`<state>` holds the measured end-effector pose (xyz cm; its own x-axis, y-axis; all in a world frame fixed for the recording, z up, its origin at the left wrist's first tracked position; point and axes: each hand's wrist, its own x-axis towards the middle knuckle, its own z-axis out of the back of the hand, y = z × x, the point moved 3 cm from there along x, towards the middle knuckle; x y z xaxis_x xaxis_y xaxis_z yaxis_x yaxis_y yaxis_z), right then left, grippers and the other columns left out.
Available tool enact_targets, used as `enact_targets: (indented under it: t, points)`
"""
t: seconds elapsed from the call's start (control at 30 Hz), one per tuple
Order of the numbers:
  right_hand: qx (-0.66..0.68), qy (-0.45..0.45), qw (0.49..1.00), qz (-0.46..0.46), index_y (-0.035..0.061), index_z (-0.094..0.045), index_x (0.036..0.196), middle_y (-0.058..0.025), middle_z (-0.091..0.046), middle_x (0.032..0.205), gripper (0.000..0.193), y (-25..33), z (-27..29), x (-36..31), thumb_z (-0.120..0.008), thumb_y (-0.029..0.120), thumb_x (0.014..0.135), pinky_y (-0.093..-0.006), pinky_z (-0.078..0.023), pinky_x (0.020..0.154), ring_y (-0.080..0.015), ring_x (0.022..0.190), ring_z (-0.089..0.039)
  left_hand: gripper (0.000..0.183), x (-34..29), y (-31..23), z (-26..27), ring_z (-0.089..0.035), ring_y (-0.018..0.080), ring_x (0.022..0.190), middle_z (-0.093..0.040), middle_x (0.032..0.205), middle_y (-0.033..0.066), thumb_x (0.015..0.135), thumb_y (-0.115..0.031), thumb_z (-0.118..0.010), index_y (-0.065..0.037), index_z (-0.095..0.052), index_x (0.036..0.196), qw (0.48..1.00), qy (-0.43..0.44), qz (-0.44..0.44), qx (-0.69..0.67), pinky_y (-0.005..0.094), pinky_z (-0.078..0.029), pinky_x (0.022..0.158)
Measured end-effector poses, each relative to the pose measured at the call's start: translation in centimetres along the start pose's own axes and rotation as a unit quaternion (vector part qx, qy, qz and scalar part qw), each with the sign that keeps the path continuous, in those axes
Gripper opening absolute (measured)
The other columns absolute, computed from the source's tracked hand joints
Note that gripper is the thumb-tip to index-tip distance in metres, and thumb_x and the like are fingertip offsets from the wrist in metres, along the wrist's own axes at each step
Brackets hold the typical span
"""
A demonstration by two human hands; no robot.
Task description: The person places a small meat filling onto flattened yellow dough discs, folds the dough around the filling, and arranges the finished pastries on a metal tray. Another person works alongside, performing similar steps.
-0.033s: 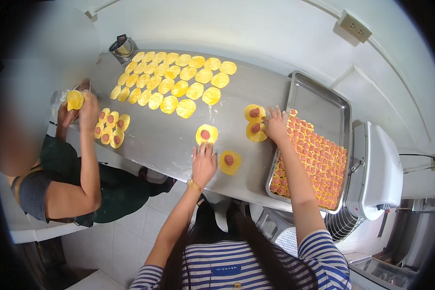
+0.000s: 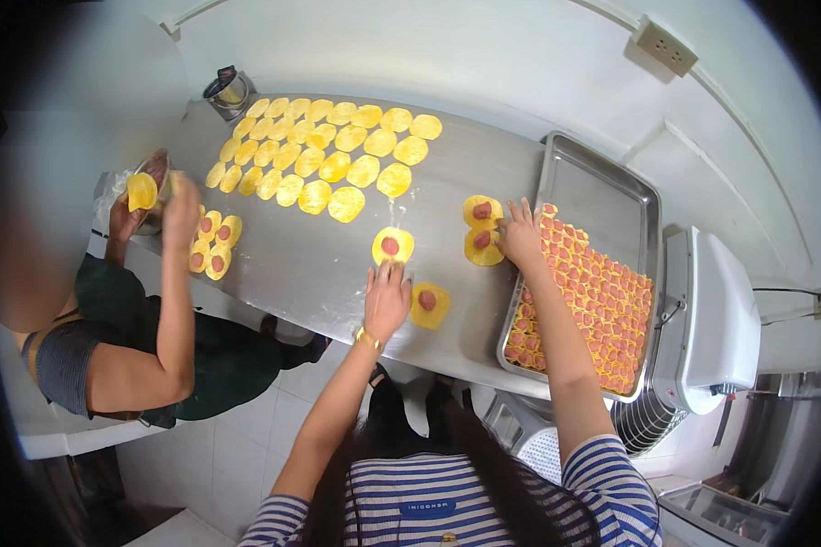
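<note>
One filled wrapper lies just beyond the left hand, farther from the right hand; I cannot tell either's grip.

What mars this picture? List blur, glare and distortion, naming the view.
All in the head view: heavy blur over the co-worker's head; soft sheen on the steel table; left hand fairly sharp; dark corners, the tray bowed by the fisheye.

Yellow dough rounds, pinkish filling, grey table, blue-and-white striped shirt
</note>
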<state>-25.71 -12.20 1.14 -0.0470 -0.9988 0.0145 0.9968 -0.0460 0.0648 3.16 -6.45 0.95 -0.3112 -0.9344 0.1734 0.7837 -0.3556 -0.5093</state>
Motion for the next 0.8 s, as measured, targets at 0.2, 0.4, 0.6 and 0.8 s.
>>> enact_targets:
  t: [0.2, 0.4, 0.6, 0.8]
  points:
    - [-0.005, -0.021, 0.999, -0.044, 0.0171, -0.069, 0.106, -0.0097, -0.041, 0.141, 0.036, -3.2, 0.2, -0.5, -0.071, 0.020, 0.070, -0.0539, -0.015, 0.113, -0.0342, 0.137, -0.025, 0.038, 6.0, -6.0, -4.9, -0.050, 0.0328, 0.113, -0.055, 0.117, 0.0206, 0.091, -0.026, -0.047, 0.002, -0.056, 0.114, 0.994, 0.073, -0.059, 0.046, 0.0487, -0.033, 0.102]
    - [0.118, -0.124, 0.984, -0.047, 0.0136, -0.067, 0.107, -0.0111, -0.041, 0.140, 0.036, -5.4, 2.4, 0.3, -0.067, 0.014, 0.071, -0.0540, -0.017, 0.112, -0.0333, 0.136, -0.029, 0.046, 0.9, -12.2, -8.2, -0.049, 0.0309, 0.115, -0.056, 0.116, 0.0201, 0.090, -0.032, -0.049, 0.007, -0.055, 0.114, 0.976, 0.112, -0.147, 0.119, 0.0475, -0.029, 0.105]
    - [0.157, -0.148, 0.976, -0.025, 0.0107, -0.067, 0.107, -0.0116, -0.046, 0.135, 0.034, -5.1, 4.8, 0.2, -0.064, 0.011, 0.073, -0.0544, -0.024, 0.109, -0.0341, 0.130, -0.036, 0.037, -4.7, -13.6, -6.2, -0.047, 0.0297, 0.118, -0.055, 0.118, 0.0182, 0.087, -0.023, -0.051, 0.004, -0.055, 0.113, 0.971, 0.128, -0.188, 0.071, 0.0474, -0.026, 0.109]
    - [0.302, -0.017, 0.944, 0.131, 0.0066, -0.065, 0.104, -0.0106, -0.061, 0.115, 0.029, 3.8, 6.1, 0.8, -0.065, 0.008, 0.075, -0.0391, -0.041, 0.097, -0.0310, 0.110, -0.054, 0.028, -8.0, -6.3, 0.3, -0.048, 0.0300, 0.118, -0.056, 0.116, 0.0143, 0.084, -0.008, -0.053, -0.003, -0.057, 0.111, 0.992, 0.037, -0.106, -0.061, 0.0472, -0.028, 0.110]
